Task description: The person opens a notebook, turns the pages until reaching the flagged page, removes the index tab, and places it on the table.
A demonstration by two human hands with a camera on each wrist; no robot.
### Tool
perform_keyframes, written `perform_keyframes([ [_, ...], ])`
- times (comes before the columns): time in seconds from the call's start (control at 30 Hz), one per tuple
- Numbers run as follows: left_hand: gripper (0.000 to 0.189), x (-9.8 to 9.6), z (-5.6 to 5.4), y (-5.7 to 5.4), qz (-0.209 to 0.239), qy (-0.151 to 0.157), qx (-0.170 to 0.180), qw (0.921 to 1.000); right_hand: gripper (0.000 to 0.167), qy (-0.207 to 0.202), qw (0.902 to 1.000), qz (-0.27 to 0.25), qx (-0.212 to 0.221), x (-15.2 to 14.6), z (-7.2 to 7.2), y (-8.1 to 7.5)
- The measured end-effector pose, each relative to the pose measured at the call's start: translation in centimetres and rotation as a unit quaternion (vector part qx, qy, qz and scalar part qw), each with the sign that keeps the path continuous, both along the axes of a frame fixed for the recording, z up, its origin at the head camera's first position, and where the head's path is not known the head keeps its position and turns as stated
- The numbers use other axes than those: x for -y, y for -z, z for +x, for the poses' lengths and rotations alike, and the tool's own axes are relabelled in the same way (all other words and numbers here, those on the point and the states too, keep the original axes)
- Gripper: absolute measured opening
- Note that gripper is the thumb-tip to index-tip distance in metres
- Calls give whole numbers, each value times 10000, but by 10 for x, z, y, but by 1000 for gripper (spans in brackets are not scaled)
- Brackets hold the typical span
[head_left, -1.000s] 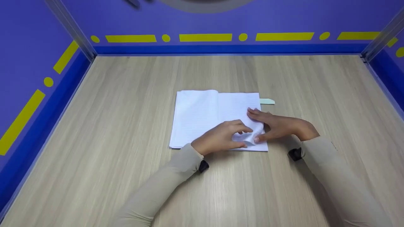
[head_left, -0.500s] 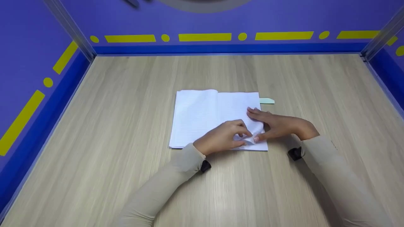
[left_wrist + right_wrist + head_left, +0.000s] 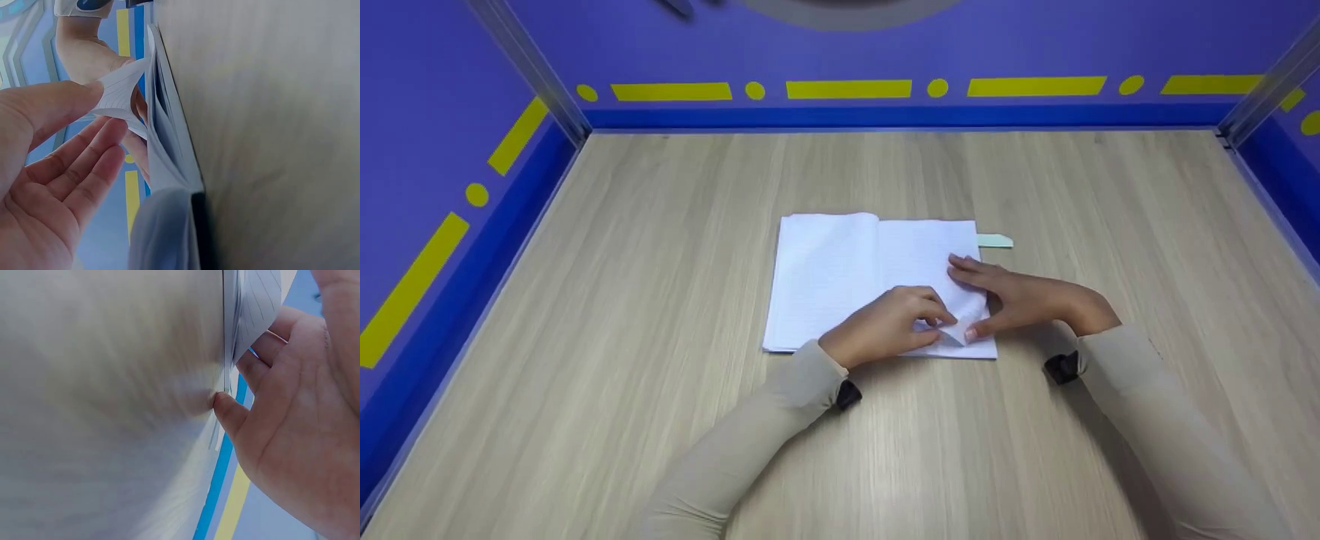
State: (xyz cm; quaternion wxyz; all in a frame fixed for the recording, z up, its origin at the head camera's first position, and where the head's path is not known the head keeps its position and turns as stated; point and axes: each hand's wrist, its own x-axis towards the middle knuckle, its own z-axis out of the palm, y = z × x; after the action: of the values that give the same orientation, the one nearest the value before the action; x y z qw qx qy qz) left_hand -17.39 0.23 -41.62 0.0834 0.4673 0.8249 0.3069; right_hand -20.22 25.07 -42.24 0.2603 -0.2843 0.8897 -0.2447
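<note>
An open notebook [image 3: 825, 285] with white lined pages lies on the wooden table. Over the lower part of its right page, my left hand [image 3: 889, 322] pinches the lifted page [image 3: 121, 90] between thumb and fingers; the left wrist view shows the sheet bowing up there. My right hand [image 3: 1024, 300] rests at the notebook's right edge, fingers spread on the page and thumb tip beside the raised part. In the right wrist view, the curled page [image 3: 261, 309] partly hides the right hand's fingers.
A pale green tab [image 3: 995, 241] sticks out from the notebook's upper right side. Blue walls [image 3: 840, 52] with yellow marks border the wooden table [image 3: 660, 247] at the back and both sides.
My left hand's forefinger has drawn down toward its thumb, and the lifted part of the page has changed its fold. My right hand has stayed nearly still.
</note>
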Motion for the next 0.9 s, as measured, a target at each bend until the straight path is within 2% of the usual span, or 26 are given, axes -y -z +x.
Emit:
perform_keyframes([
  [0.2,22,1,-1,1,99,-56,-59,9999,100,3,9999,-58,-146,0,1,1],
  [0.4,21,2,-1,1,358,-95,-149,9992,105,100,9991,-337,-254,-4,-1,2],
  [0.67,22,6,-1,0,552,-250,-31,9982,117,295,9988,-336,-217,-5,-3,0],
  [0.9,21,10,-1,-1,817,-393,11,9959,122,458,9975,-407,-362,-7,-3,-1],
])
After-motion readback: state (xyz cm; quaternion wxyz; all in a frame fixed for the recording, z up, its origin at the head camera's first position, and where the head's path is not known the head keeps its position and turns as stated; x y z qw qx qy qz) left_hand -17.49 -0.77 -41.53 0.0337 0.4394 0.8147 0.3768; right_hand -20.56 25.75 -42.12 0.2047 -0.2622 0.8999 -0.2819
